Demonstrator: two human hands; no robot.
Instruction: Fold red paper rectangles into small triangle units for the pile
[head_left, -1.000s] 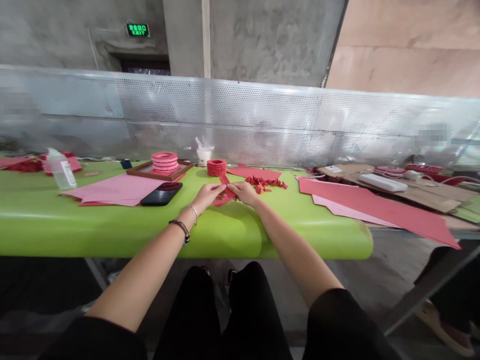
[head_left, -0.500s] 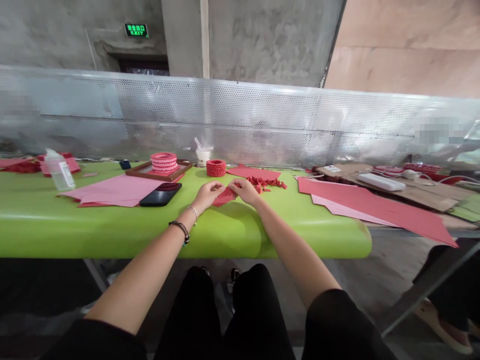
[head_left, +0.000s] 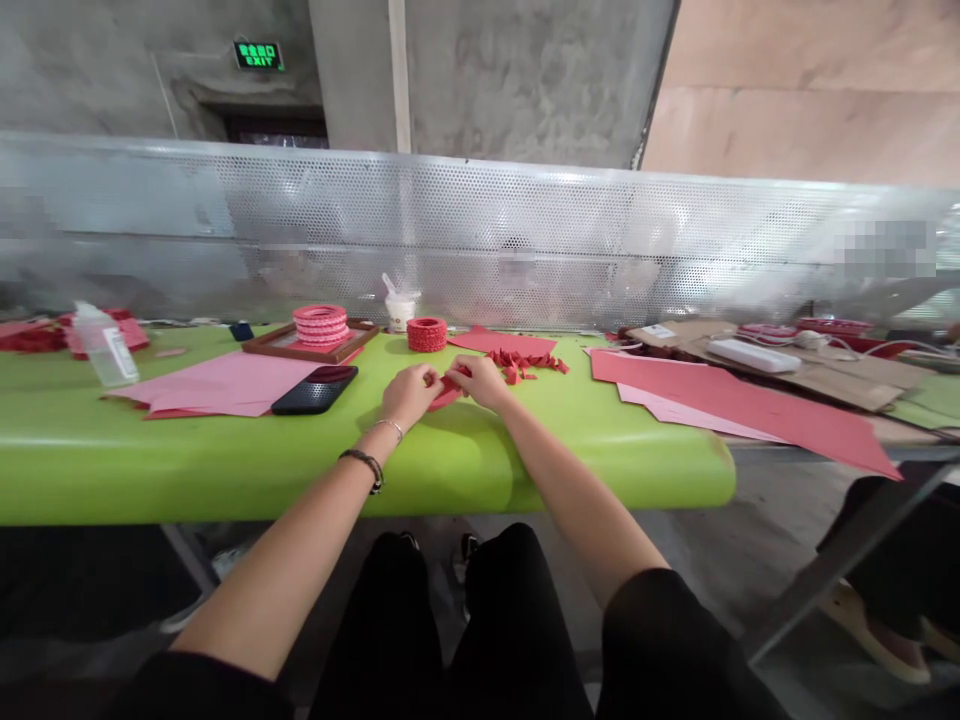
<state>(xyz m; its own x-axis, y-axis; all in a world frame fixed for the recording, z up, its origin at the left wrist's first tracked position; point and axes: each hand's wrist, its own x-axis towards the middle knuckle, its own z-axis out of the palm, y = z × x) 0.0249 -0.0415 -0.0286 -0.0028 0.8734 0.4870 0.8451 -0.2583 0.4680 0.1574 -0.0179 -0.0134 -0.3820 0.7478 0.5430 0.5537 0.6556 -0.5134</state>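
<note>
Both my hands meet over the near part of the green table, pinching a small piece of red paper [head_left: 445, 396]. My left hand [head_left: 410, 394] grips its left side, and my right hand [head_left: 480, 380] closes on its upper right; the fingertips hide part of it. Just beyond my right hand lies a heap of small folded red paper pieces [head_left: 525, 362]. Behind the heap is a flat red paper sheet [head_left: 514, 342]. A red ring-shaped stack [head_left: 427, 335] of folded paper stands past my left hand.
To the left are a black phone [head_left: 315, 389], pink sheets [head_left: 214, 385], a wooden frame [head_left: 259, 343] bearing pink rings [head_left: 321, 326], and a clear bottle [head_left: 107, 345]. A white cup [head_left: 401, 310] stands behind. Red sheets [head_left: 720, 400], cardboard [head_left: 840, 378] and a white power strip [head_left: 754, 355] lie right.
The red paper now shows as a narrower strip between my fingers, its lower flap less visible. My hands remain together on it. The whole view has shifted slightly.
</note>
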